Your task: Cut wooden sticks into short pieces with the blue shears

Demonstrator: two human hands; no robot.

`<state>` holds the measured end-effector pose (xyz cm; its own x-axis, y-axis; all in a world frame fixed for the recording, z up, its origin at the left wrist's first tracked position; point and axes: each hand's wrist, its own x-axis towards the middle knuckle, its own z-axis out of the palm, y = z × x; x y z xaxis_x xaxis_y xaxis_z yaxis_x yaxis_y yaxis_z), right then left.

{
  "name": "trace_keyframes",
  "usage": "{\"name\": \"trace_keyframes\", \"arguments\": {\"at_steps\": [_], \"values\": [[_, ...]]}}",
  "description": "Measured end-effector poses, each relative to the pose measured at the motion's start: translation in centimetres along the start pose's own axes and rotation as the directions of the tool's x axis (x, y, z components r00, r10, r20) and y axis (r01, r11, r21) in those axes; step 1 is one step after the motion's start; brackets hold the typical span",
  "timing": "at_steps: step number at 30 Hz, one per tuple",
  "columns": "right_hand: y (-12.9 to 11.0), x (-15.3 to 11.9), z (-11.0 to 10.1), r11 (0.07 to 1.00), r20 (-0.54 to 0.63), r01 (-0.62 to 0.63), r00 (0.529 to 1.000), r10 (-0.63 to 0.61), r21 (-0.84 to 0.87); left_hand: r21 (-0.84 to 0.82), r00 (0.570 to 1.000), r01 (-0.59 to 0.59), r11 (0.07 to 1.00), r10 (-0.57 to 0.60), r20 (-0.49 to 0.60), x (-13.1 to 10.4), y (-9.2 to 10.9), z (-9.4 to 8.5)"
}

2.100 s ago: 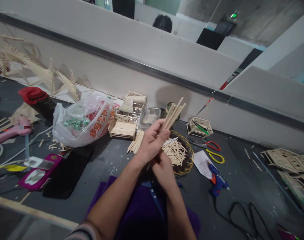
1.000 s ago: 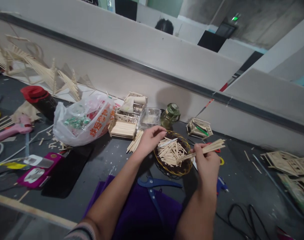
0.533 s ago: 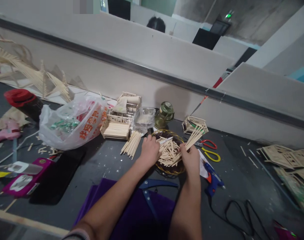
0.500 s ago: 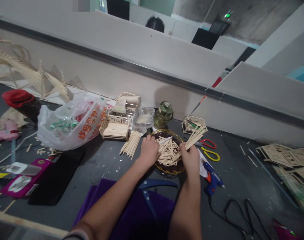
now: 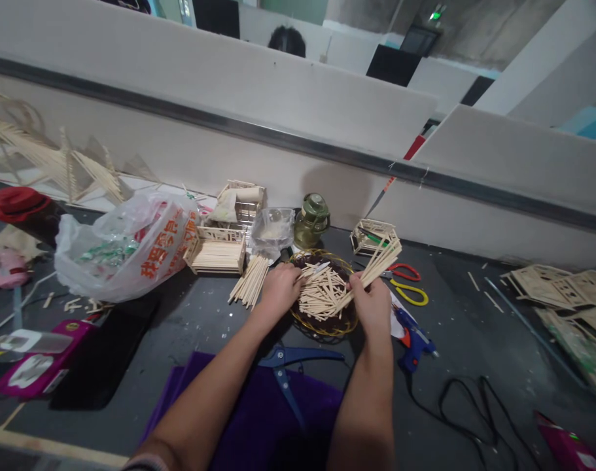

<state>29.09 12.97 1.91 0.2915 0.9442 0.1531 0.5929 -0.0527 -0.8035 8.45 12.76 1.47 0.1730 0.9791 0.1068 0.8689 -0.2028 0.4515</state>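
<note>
A round woven basket (image 5: 355, 325) with a yellowish rim holds a loose heap of short wooden sticks (image 5: 323, 294). My right hand (image 5: 371, 304) is closed round a bundle of longer wooden sticks (image 5: 382, 261), tilted up to the right above the basket's right side. At the basket's left rim is my left hand (image 5: 280, 288), fingers curled in toward the heap; what they grip, if anything, is hidden. Just left of that hand lies another bundle of sticks (image 5: 250, 281). Nearer me, blue-handled cutters (image 5: 284, 369) rest on a purple cloth (image 5: 194, 418).
Behind the basket stand a green lantern-like jar (image 5: 311, 222), a clear plastic box (image 5: 273, 229) and a stick-built tray (image 5: 216, 255). Scissors (image 5: 409, 293) and a blue glue gun (image 5: 415, 343) with a cord lie right. A plastic bag (image 5: 125, 252) and dark phone-like slab (image 5: 101, 366) are left.
The view has shifted slightly, so most things sit further left. My left hand has drawn back a little from the heap toward the rim. My right hand keeps its bundle.
</note>
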Motion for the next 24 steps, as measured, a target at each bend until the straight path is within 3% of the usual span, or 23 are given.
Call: {"name": "trace_keyframes", "arguments": {"at_steps": [7, 15, 21, 24], "values": [[0.0, 0.0, 0.2, 0.998, 0.086, 0.012, 0.996, -0.006, -0.066, 0.075, 1.0, 0.015, 0.997, -0.013, -0.016, 0.0, 0.1, 0.5], [0.3, 0.1, 0.0, 1.0, 0.027, -0.008, 1.0, 0.009, -0.022, 0.044, 0.996, -0.085, 0.995, 0.087, -0.037, -0.2, 0.7, -0.8], [-0.1, 0.1, -0.1, 1.0, -0.033, 0.014, 0.999, -0.014, -0.016, 0.061, 0.954, -0.281, 0.958, 0.272, 0.13, -0.5, 2.4, 0.3], [-0.5, 0.0, 0.0, 0.999, -0.035, 0.027, 0.999, -0.028, -0.027, 0.074, 0.955, -0.267, 0.961, 0.254, 0.153, -0.7, 2.7, 1.1]]}}
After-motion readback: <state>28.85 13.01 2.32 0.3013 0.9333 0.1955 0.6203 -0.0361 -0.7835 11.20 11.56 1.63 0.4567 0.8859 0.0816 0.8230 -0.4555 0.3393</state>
